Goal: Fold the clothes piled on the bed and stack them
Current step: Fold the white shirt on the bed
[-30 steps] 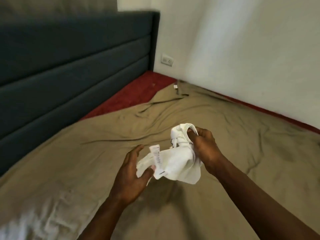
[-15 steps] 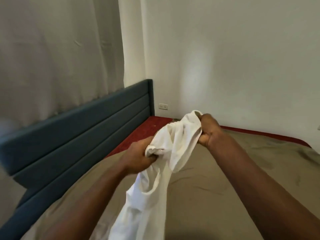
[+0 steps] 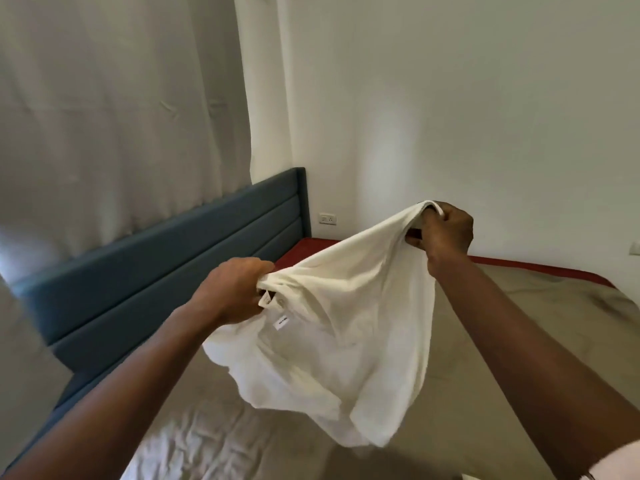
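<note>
A soft white fabric garment point(image 3: 339, 327) is hanging in the air above the bed's olive-brown sheet point(image 3: 512, 317), its top edge running from lower left up to upper right and its loose body drooping toward the bed. The left hand point(image 3: 232, 289) is gripping a bunched corner of that edge in a closed fist, near a small white label point(image 3: 281, 322), while the right hand point(image 3: 445, 230), held higher and farther out, is pinching the opposite corner with curled fingers.
</note>
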Motion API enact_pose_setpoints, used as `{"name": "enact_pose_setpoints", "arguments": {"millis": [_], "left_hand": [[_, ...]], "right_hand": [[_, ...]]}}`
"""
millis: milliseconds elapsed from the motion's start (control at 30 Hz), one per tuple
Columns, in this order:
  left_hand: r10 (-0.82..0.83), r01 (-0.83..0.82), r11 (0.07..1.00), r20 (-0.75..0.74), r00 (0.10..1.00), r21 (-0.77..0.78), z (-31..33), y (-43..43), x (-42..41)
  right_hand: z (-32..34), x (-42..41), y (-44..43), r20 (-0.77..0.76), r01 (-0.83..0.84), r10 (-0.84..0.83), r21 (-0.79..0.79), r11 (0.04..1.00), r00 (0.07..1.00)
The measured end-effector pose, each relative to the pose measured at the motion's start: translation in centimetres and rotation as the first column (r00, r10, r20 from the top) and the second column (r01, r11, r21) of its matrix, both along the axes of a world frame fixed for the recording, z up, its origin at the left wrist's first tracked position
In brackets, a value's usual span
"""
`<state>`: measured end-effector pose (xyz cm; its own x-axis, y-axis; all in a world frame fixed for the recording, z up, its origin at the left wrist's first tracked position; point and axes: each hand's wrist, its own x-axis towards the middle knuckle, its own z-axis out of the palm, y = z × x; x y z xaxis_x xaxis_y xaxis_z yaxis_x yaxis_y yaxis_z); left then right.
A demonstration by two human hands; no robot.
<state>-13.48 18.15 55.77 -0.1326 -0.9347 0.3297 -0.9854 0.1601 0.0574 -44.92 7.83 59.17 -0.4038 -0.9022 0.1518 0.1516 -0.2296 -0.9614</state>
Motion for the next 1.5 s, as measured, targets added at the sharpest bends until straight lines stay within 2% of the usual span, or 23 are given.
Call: {"name": "enact_pose_setpoints", "arguments": {"millis": [33,100,167,200,233,300,333,400,433,500,567,667,733,800,833,933,1000,1067,1167,1267,1367,1433,1500], "left_hand": [[-0.018,0.017,1.000,-0.038,0.999,-0.011,0.3,0.1,0.2],[-0.057,0.058,0.998,-0.307,0.950,-0.006,1.2,0.5,0.6],[-0.021,0.054,0.998,-0.642,0.767,0.031,1.9,0.9,0.5],[0.044,-0.012,0.999,-0.718,0.695,0.049,2.0,0.8,0.5],[0.109,-0.104,0.993,-0.712,0.693,0.051,2.0,0.9,0.4],[0.204,-0.188,0.978,-0.594,0.778,0.089,2.1,1.2,-0.4],[0.156,-0.111,0.988,-0.624,0.766,0.110,2.1,1.4,-1.4],[-0.028,0.155,0.984,-0.788,0.616,0.086,2.4,1.9,-4.6],[-0.102,0.233,0.972,-0.824,0.557,0.037,2.6,2.0,-6.3],[-0.183,0.271,0.962,-0.817,0.547,-0.034,2.9,1.5,-8.7],[-0.221,0.285,0.956,-0.804,0.552,-0.066,3.4,0.9,-9.1],[-0.215,0.315,0.947,-0.860,0.462,-0.068,3.8,1.0,-7.6],[-0.198,0.281,0.957,-0.873,0.446,-0.073,3.7,1.4,-6.7],[-0.201,0.212,0.970,-0.879,0.433,-0.117,3.7,1.5,-5.9],[-0.197,0.166,0.976,-0.887,0.418,-0.139,3.7,1.5,-5.5],[-0.191,0.044,0.981,-0.918,0.348,-0.188,4.2,1.6,-4.6],[-0.193,-0.057,0.974,-0.936,0.294,-0.219,4.6,1.4,-3.8],[-0.199,-0.163,0.956,-0.948,0.249,-0.244,5.0,1.1,-2.4],[-0.166,-0.284,0.927,-0.947,0.276,-0.245,4.7,0.3,0.0],[-0.046,-0.402,0.884,-0.901,0.432,-0.238,2.9,-0.3,3.5],[0.181,-0.471,0.872,-0.810,0.558,-0.129,0.2,-0.1,8.5],[0.274,-0.480,0.876,-0.763,0.586,-0.054,-1.1,0.2,11.5],[0.295,-0.487,0.874,-0.785,0.546,-0.010,-1.8,0.5,13.5]], "right_hand": [[0.1,-0.3,0.0,0.005,0.004,-0.004,-0.001,1.000,1.000],[0.0,-0.5,0.0,-0.012,-0.013,0.014,0.032,0.999,1.000],[-0.3,-0.5,0.0,-0.145,-0.015,0.021,0.041,0.999,0.989],[-0.4,-0.5,0.0,-0.243,0.012,-0.008,0.013,1.000,0.970],[-0.5,-0.5,0.2,-0.345,0.040,-0.048,-0.031,0.999,0.938],[-0.4,0.0,0.7,-0.496,0.027,-0.085,-0.122,0.992,0.864],[-0.2,0.6,1.2,-0.552,-0.017,-0.074,-0.158,0.987,0.830],[0.4,2.4,2.5,-0.652,-0.156,-0.003,-0.186,0.970,0.759],[0.7,3.5,3.0,-0.682,-0.237,0.056,-0.175,0.956,0.729],[1.0,5.5,4.1,-0.709,-0.380,0.186,-0.124,0.917,0.680],[1.1,6.6,4.9,-0.685,-0.465,0.285,-0.090,0.881,0.671],[0.9,6.7,4.9,-0.581,-0.566,0.429,-0.066,0.822,0.691],[-0.1,6.4,5.0,-0.457,-0.687,0.598,-0.040,0.726,0.659],[-1.7,6.3,5.1,-0.307,-0.792,0.749,-0.028,0.610,0.587],[-2.9,6.3,5.3,-0.301,-0.817,0.779,0.004,0.577,0.550],[-7.3,6.5,6.0,-0.468,-0.807,0.798,0.255,0.533,0.379],[-11.1,6.7,5.8,-0.582,-0.731,0.769,0.399,0.553,0.264],[-14.8,6.6,5.5,-0.620,-0.669,0.759,0.481,0.567,0.198],[-18.8,5.9,5.1,-0.682,-0.532,0.704,0.528,0.662,0.199],[-21.1,4.5,4.2,-0.764,-0.346,0.585,0.489,0.801,0.274],[-21.1,2.9,2.7,-0.823,-0.178,0.450,0.414,0.893,0.347],[-19.8,2.2,1.7,-0.864,-0.126,0.346,0.322,0.938,0.366],[-18.1,2.0,0.5,-0.897,-0.071,0.218,0.207,0.976,0.384]]}}
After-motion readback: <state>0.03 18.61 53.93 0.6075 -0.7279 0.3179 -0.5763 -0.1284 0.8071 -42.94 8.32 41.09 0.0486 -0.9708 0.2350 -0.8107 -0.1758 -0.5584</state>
